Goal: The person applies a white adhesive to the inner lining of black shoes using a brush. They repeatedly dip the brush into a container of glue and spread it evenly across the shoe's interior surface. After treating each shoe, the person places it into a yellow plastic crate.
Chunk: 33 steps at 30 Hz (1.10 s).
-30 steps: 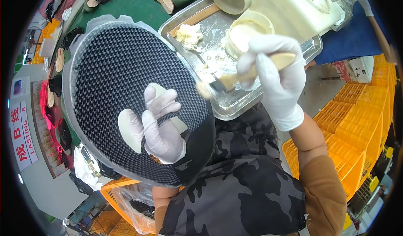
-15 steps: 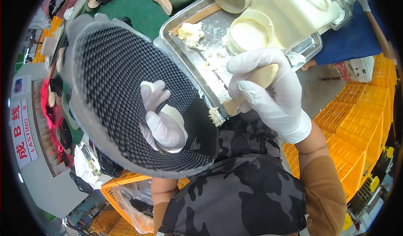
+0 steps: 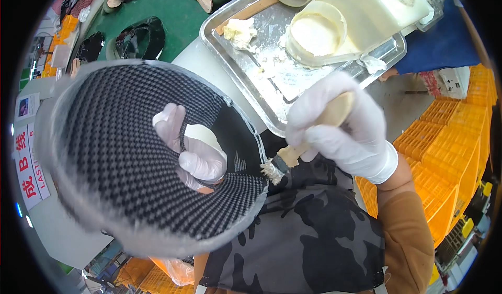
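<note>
A large curved shoe upper [image 3: 110,142] shows its black-and-grey houndstooth inner face, with a pale, thick rim around it. My left hand [image 3: 204,160], in a white glove, grips it through an opening, the fabric edge between thumb and fingers. In my gloved right hand [image 3: 348,129] is a brush [image 3: 289,154] with a pale wooden handle. Its whitish, clotted bristles meet the right edge of the upper, or lie just over it. Beyond my right hand, a round tub [image 3: 319,37] holds a creamy white paste.
The tub stands in a metal tray [image 3: 230,79] smeared with white residue, beside a dried clump [image 3: 240,33] and a large cream container [image 3: 366,11]. Black glossy uppers [image 3: 138,38] lie on the green table. Orange crates [image 3: 449,137] are stacked at right; a person in blue [image 3: 429,43] is beyond.
The upper has turned and dropped slightly toward me, uncovering the black pieces behind it. My right hand and the brush have moved a little down and right.
</note>
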Available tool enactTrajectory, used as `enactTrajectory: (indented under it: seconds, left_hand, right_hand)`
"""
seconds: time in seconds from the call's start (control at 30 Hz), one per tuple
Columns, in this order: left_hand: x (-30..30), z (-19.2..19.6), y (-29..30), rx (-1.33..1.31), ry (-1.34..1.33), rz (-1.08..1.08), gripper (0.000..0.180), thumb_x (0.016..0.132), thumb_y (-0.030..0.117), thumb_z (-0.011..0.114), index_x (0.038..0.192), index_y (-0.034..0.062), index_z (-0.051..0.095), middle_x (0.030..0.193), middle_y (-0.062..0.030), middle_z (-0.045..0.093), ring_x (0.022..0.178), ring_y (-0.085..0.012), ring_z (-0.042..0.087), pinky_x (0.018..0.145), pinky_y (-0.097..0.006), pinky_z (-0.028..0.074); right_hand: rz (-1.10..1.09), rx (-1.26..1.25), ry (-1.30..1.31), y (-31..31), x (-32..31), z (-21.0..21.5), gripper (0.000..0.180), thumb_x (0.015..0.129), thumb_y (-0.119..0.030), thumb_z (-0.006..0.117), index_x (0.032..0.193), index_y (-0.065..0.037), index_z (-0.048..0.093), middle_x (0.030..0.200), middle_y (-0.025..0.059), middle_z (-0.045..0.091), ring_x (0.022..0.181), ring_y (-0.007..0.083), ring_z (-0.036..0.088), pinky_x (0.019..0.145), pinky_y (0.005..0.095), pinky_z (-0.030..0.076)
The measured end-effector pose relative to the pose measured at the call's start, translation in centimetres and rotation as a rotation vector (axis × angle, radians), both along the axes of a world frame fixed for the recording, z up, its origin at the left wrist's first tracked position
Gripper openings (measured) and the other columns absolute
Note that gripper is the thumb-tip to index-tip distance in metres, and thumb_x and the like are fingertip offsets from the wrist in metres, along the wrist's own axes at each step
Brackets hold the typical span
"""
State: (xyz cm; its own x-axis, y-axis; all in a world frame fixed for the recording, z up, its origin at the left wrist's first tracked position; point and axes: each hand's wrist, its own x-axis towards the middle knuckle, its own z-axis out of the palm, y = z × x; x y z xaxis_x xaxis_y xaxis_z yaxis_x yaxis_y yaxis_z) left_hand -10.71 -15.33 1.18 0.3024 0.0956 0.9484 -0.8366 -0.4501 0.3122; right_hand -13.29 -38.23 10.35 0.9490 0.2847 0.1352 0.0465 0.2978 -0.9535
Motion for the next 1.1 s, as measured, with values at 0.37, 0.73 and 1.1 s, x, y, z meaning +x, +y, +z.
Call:
enactTrajectory:
  seconds: [0.37,0.73,1.1]
  left_hand:
    - [1.8,0.2,-0.9,-0.318,-0.396,-0.318,0.038,0.096,0.024,0.027,0.133,0.0160,0.028,0.135,-0.0316,0.020,0.112,-0.0513,0.040,0.089,-0.055,0.046]
    - [1.0,-0.4,-0.2,-0.103,-0.184,-0.245,0.033,0.095,0.030,0.034,0.126,0.0211,0.036,0.133,-0.0277,0.028,0.115,-0.0505,0.037,0.095,-0.054,0.042]
    - [0.3,0.8,-0.2,0.099,-0.044,0.135,0.046,0.093,0.026,0.022,0.112,-0.0098,0.044,0.095,-0.0278,0.053,0.086,-0.0344,0.058,0.080,-0.037,0.049]
  right_hand:
    - [-0.119,0.275,0.253,0.0,-1.6,-0.4,0.042,0.080,-0.038,0.063,0.092,-0.003,0.043,0.077,0.0156,0.058,0.051,0.0168,0.057,0.045,0.0221,0.049]
    - [-0.182,0.216,-0.029,-0.4,-1.9,-2.0,0.024,0.079,-0.016,0.065,0.089,0.000,0.050,0.082,0.0183,0.058,0.062,0.0199,0.059,0.055,0.0263,0.051]
    - [-0.211,-0.017,-0.195,0.5,1.6,-5.2,0.020,0.081,-0.006,0.063,0.094,-0.001,0.050,0.087,0.0075,0.058,0.077,0.0140,0.058,0.070,0.0254,0.047]
